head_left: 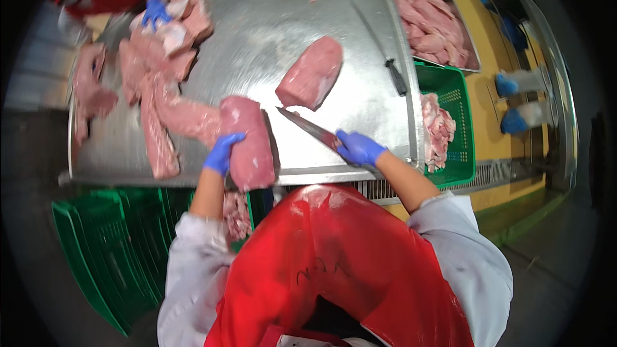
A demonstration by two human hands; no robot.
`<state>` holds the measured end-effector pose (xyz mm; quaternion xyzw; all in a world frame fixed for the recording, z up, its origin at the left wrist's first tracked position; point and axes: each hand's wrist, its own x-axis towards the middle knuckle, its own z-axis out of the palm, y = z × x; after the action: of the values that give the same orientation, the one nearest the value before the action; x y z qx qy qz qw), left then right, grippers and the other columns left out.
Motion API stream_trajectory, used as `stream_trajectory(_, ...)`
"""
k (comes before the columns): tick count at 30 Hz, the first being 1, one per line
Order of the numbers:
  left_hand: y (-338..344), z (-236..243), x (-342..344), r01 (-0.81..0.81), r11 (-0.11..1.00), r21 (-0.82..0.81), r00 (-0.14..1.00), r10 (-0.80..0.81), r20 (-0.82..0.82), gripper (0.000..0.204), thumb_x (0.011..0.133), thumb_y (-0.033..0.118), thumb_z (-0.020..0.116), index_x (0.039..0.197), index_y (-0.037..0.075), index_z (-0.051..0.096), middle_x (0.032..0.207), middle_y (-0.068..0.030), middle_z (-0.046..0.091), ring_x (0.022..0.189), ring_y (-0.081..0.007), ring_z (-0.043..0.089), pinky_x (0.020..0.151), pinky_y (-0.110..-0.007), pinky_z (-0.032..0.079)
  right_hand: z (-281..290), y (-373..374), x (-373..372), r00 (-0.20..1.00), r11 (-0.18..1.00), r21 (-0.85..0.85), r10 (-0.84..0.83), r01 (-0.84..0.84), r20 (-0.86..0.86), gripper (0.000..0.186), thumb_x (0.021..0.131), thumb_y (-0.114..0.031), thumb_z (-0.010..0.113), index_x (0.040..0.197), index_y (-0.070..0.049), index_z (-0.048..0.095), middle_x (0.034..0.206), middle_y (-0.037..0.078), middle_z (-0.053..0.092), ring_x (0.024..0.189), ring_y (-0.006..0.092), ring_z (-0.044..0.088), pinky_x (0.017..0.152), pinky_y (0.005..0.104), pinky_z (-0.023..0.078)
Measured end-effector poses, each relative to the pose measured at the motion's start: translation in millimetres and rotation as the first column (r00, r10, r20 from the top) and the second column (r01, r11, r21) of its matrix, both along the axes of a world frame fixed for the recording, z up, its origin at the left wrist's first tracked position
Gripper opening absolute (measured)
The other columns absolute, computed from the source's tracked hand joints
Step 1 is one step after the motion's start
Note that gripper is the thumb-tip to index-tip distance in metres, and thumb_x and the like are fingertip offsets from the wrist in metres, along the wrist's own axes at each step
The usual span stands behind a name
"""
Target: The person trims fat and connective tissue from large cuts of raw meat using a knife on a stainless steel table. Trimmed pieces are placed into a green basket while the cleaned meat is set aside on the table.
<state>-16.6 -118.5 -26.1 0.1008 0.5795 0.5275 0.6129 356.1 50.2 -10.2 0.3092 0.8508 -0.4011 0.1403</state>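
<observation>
My left hand, in a blue glove, grips the left side of a thick pink piece of meat at the near edge of the metal table. Its thumb lies on the meat; the other fingers are hidden. In my right hand, also gloved in blue, is a knife, its blade pointing up and left. Just beyond the knife tip lies a second trimmed chunk of meat, apart from the blade. Long strips of meat stretch left from the held piece.
A co-worker's gloved hand rests on meat at the far left. A sharpening steel lies near the table's right edge. Beyond it are a metal tray of meat and a green crate of trimmings. Green crates stand below, left.
</observation>
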Motion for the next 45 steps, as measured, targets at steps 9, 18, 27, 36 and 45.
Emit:
stream_trajectory(9,271.9,180.8,142.8,0.186,0.87,0.456,0.98,-0.128,-0.154,0.071,0.088,0.039,0.072,0.141,0.001,0.044,0.141,-0.0191,0.051,0.13,-0.0317,0.05,0.11,-0.043,0.041,4.4,-19.3,146.6,0.645,0.709,-0.274,-0.705,0.65,-0.295,0.03,0.096,-0.021,0.06,0.114,0.002,0.05,0.077,0.012,0.066,0.063,0.0178,0.065,0.051,0.0325,0.053)
stream_trajectory(18,277.7,19.9,136.5,0.27,0.713,-0.647,-0.168,-0.627,-0.761,0.125,0.06,0.04,0.088,0.155,0.01,0.013,0.147,-0.0254,0.04,0.13,-0.0445,0.047,0.1,-0.06,0.045,-8.1,-90.7,221.9,0.229,0.344,-0.485,-0.932,0.804,-0.281,0.034,0.095,-0.02,0.062,0.12,0.001,0.052,0.088,0.008,0.066,0.072,0.0121,0.062,0.053,0.0274,0.053)
stream_trajectory(27,245.5,9.8,128.2,0.188,0.976,0.106,0.881,-0.215,0.422,0.068,0.09,0.03,0.058,0.148,0.002,0.038,0.139,-0.0221,0.053,0.128,-0.0399,0.052,0.109,-0.054,0.043,-29.9,-120.9,242.0,-0.011,0.056,-0.573,-0.994,0.818,-0.113,0.031,0.097,-0.013,0.059,0.124,-0.006,0.047,0.076,0.006,0.058,0.057,0.0111,0.057,0.043,0.0279,0.052)
stream_trajectory(36,336.4,95.7,182.1,0.263,0.838,0.478,0.82,0.068,-0.569,0.093,0.082,0.042,0.078,0.149,0.001,0.028,0.148,-0.0209,0.039,0.132,-0.0334,0.046,0.109,-0.045,0.041,1.1,-5.2,195.2,0.278,0.366,-0.457,-0.928,0.81,-0.249,0.021,0.099,-0.009,0.057,0.117,-0.006,0.046,0.074,0.005,0.058,0.048,0.009,0.05,0.04,0.0256,0.046)
stream_trajectory(45,76.9,10.7,-89.0,-0.69,0.347,-0.635,0.631,-0.143,-0.763,0.127,0.068,0.054,0.082,0.153,-0.004,0.008,0.15,-0.0277,0.034,0.135,-0.039,0.044,0.109,-0.049,0.04,-43.2,-32.2,183.2,0.429,0.4,-0.565,-0.899,0.722,-0.088,0.027,0.099,-0.012,0.059,0.122,-0.011,0.044,0.072,0.006,0.059,0.044,0.0106,0.049,0.038,0.0256,0.044)
